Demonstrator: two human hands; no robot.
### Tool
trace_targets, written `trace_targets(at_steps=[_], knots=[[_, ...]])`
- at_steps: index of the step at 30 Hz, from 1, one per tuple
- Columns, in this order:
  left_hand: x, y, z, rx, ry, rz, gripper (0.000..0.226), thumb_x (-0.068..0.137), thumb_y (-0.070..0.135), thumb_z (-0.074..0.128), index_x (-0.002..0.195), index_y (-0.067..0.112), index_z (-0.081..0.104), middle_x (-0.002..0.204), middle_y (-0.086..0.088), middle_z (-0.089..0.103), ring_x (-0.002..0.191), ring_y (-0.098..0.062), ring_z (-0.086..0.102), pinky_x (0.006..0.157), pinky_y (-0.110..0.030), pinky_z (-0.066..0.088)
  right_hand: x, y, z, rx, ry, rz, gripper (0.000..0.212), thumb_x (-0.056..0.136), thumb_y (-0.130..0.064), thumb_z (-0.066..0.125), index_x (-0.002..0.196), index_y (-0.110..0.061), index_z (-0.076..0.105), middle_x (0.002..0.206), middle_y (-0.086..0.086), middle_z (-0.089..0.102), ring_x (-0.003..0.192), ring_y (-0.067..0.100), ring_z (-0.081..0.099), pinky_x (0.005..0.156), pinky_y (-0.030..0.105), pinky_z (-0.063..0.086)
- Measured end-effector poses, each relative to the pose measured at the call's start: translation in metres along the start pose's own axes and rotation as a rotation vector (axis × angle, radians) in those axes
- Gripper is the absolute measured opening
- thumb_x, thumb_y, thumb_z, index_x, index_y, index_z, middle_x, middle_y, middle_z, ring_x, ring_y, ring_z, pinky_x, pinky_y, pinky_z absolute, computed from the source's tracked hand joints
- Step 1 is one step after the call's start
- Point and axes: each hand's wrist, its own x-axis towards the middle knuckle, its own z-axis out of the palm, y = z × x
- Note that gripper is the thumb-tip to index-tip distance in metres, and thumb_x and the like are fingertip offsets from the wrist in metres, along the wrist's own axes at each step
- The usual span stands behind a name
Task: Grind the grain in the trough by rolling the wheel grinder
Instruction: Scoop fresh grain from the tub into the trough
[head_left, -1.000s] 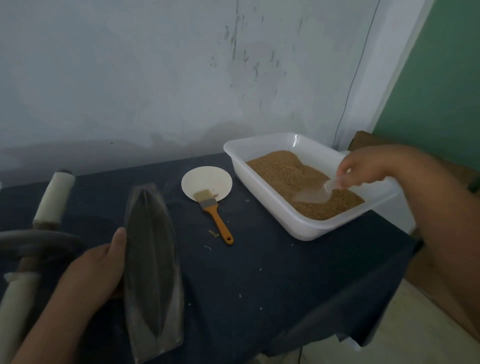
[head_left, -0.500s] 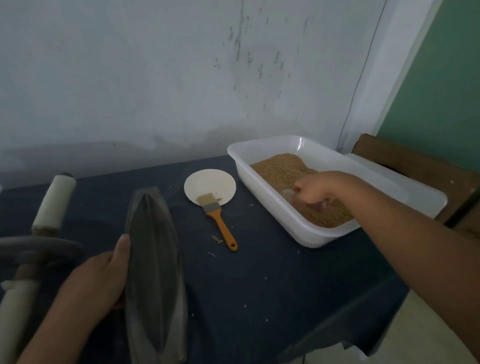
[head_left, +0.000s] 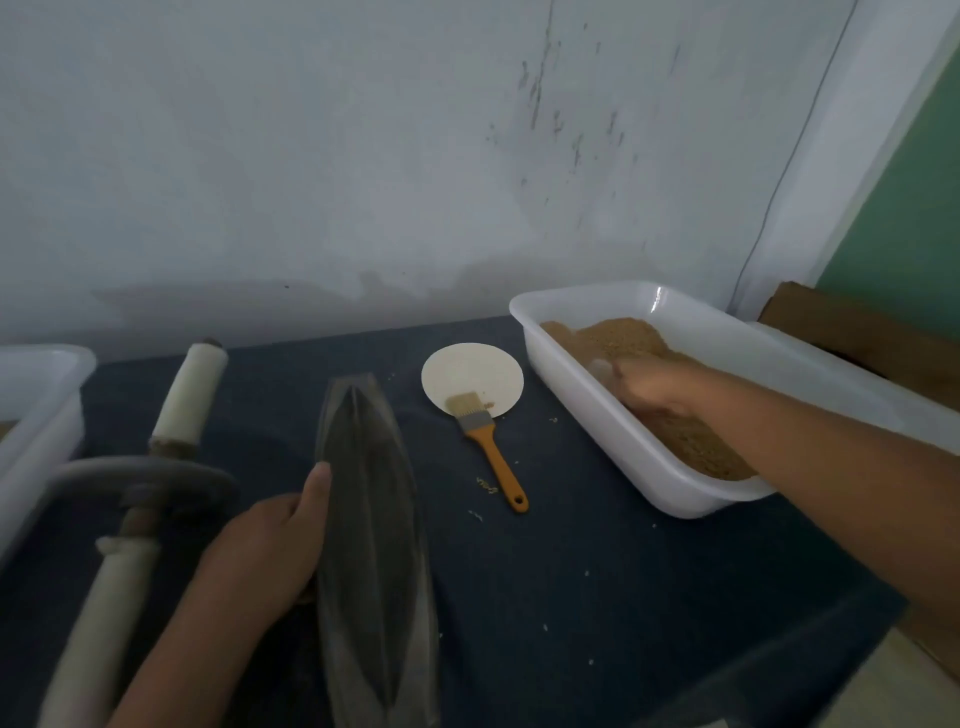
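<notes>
Navy cloth (head_left: 571, 571) below stained grey wall (head_left: 363, 156), left fingers (head_left: 316, 486) around trough (head_left: 374, 519), right fingers (head_left: 631, 382) around scoop (head_left: 600, 370) in grain (head_left: 618, 332)

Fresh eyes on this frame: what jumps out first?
The white tub of brown grain at right, with the right hand dug in, gripping a clear scoop. At front centre the left hand holds the dark boat-shaped trough; the wheel grinder lies idle to its left.

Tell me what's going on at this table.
Grinding hasn't started. The left hand holds the side of the dark boat-shaped metal trough, in which no grain shows. The right hand digs a translucent scoop into the brown grain in the white plastic tub. The wheel grinder with white handles lies untouched to its left.
</notes>
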Motion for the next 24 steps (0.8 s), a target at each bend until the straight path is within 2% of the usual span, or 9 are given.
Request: trace_targets(at_steps=[2, 4, 7, 10, 12, 15, 18, 22, 24], knots=[[0.001, 0.000, 0.001, 0.009, -0.007, 0.002, 0.089, 0.077, 0.089, 0.010, 0.082, 0.024, 0.071, 0.088, 0.002, 0.069, 0.091, -0.025, 0.065, 0.093, -0.041, 0.052, -0.004, 0.012, -0.004, 0.228, 0.025, 0.035, 0.054, 0.110, -0.044, 0.054, 0.156, -0.019, 0.043, 0.136, 0.009, 0.061, 0.113, 0.026, 0.065, 0.090, 0.043, 0.061], [0.001, -0.001, 0.001, 0.007, -0.012, -0.007, 0.090, 0.078, 0.090, 0.011, 0.083, 0.024, 0.072, 0.089, 0.001, 0.070, 0.092, -0.026, 0.067, 0.095, -0.043, 0.053, -0.013, 0.024, -0.007, 0.368, 0.023, 0.060, 0.048, 0.107, -0.037, 0.062, 0.149, -0.025, 0.044, 0.118, 0.010, 0.068, 0.098, 0.025, 0.071, 0.068, 0.036, 0.062], [0.001, -0.001, 0.001, 0.027, -0.004, -0.008, 0.088, 0.089, 0.086, 0.016, 0.090, 0.020, 0.074, 0.098, -0.007, 0.073, 0.098, -0.030, 0.068, 0.097, -0.044, 0.053, -0.028, 0.037, -0.007, 0.460, 0.058, 0.015, 0.029, 0.105, -0.037, 0.064, 0.131, -0.031, 0.052, 0.110, 0.011, 0.071, 0.085, 0.022, 0.069, 0.058, 0.029, 0.059], [0.002, -0.002, 0.002, 0.041, 0.004, -0.010, 0.080, 0.099, 0.078, 0.021, 0.093, 0.018, 0.074, 0.100, -0.010, 0.070, 0.096, -0.030, 0.065, 0.092, -0.041, 0.051, -0.046, 0.043, -0.010, 0.426, 0.116, -0.032, 0.010, 0.106, -0.039, 0.062, 0.115, -0.037, 0.057, 0.103, 0.006, 0.070, 0.080, 0.019, 0.063, 0.058, 0.027, 0.056], [0.003, -0.005, 0.002, 0.036, 0.004, -0.003, 0.072, 0.104, 0.071, 0.025, 0.089, 0.019, 0.072, 0.101, -0.012, 0.069, 0.095, -0.028, 0.061, 0.089, -0.039, 0.046, -0.060, 0.046, -0.015, 0.393, 0.136, -0.062, 0.010, 0.107, -0.037, 0.062, 0.116, -0.032, 0.061, 0.092, 0.005, 0.068, 0.075, 0.019, 0.062, 0.060, 0.031, 0.055], [0.004, -0.010, 0.003, 0.007, -0.008, -0.007, 0.064, 0.108, 0.062, 0.031, 0.077, 0.019, 0.068, 0.099, -0.012, 0.068, 0.093, -0.026, 0.060, 0.087, -0.037, 0.043, -0.086, 0.044, -0.024, 0.361, 0.153, -0.151, 0.012, 0.106, -0.035, 0.062, 0.107, -0.024, 0.067, 0.075, 0.000, 0.064, 0.061, 0.013, 0.057, 0.053, 0.028, 0.049], [0.005, -0.012, 0.002, 0.016, -0.013, 0.003, 0.066, 0.109, 0.060, 0.032, 0.069, 0.018, 0.065, 0.088, -0.007, 0.065, 0.085, -0.024, 0.058, 0.084, -0.036, 0.041, -0.115, 0.025, -0.029, 0.386, 0.085, -0.283, 0.017, 0.103, -0.043, 0.065, 0.094, -0.031, 0.075, 0.070, -0.005, 0.060, 0.055, 0.012, 0.049, 0.047, 0.027, 0.041], [0.006, -0.013, -0.002, -0.008, 0.020, 0.029, 0.072, 0.107, 0.059, 0.039, 0.064, 0.010, 0.069, 0.054, 0.003, 0.067, 0.071, -0.019, 0.065, 0.076, -0.033, 0.044, -0.145, -0.025, -0.017, 0.400, -0.080, -0.408, 0.026, 0.099, -0.049, 0.069, 0.112, -0.028, 0.077, 0.078, -0.002, 0.061, 0.056, 0.013, 0.043, 0.046, 0.025, 0.037], [0.006, -0.013, -0.001, -0.018, 0.040, 0.046, 0.069, 0.105, 0.059, 0.044, 0.064, 0.010, 0.071, 0.051, 0.006, 0.066, 0.067, -0.016, 0.066, 0.074, -0.034, 0.047, -0.152, -0.053, -0.003, 0.397, -0.152, -0.447, 0.015, 0.100, -0.040, 0.069, 0.110, -0.033, 0.079, 0.077, -0.002, 0.062, 0.054, 0.010, 0.043, 0.045, 0.023, 0.037]])
